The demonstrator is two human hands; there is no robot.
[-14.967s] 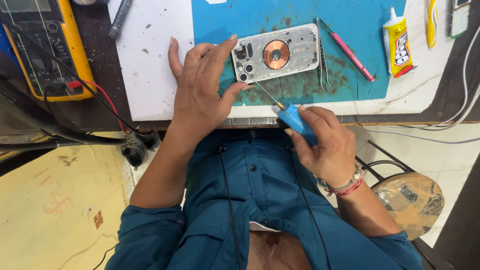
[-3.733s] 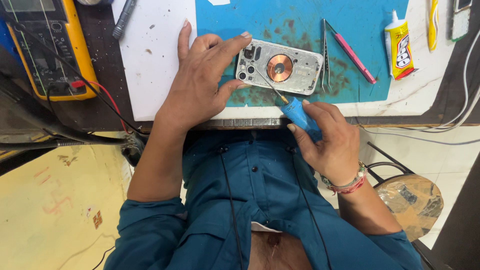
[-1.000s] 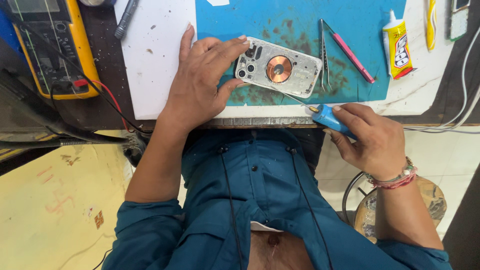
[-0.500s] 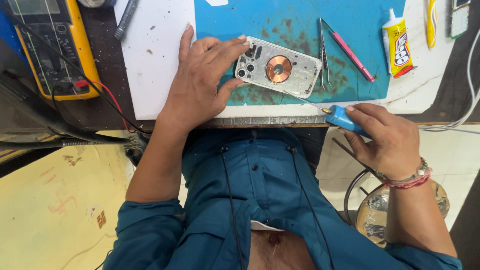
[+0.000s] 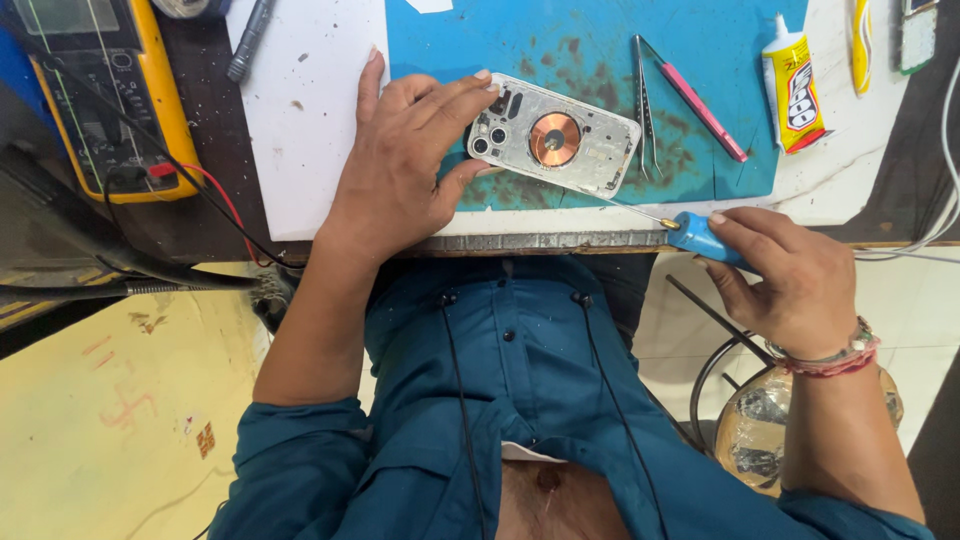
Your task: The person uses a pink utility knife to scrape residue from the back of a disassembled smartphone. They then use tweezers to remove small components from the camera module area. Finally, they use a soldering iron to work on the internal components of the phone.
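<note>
Head view: left hand (image 5: 400,165) presses flat on the silver phone back with a copper ring (image 5: 553,141), keeping it steady near the counter's front edge. Right hand (image 5: 790,280) grips a blue-handled screwdriver (image 5: 700,237), tip aimed at it.

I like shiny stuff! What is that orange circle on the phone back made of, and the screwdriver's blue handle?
The orange circle looks like coiled copper: it has a metallic reddish sheen with fine rings. It sits in the phone back, which looks like clear plastic or glass. The screwdriver's blue handle looks like smooth plastic or painted metal; its thin shaft looks like bare steel.
</note>
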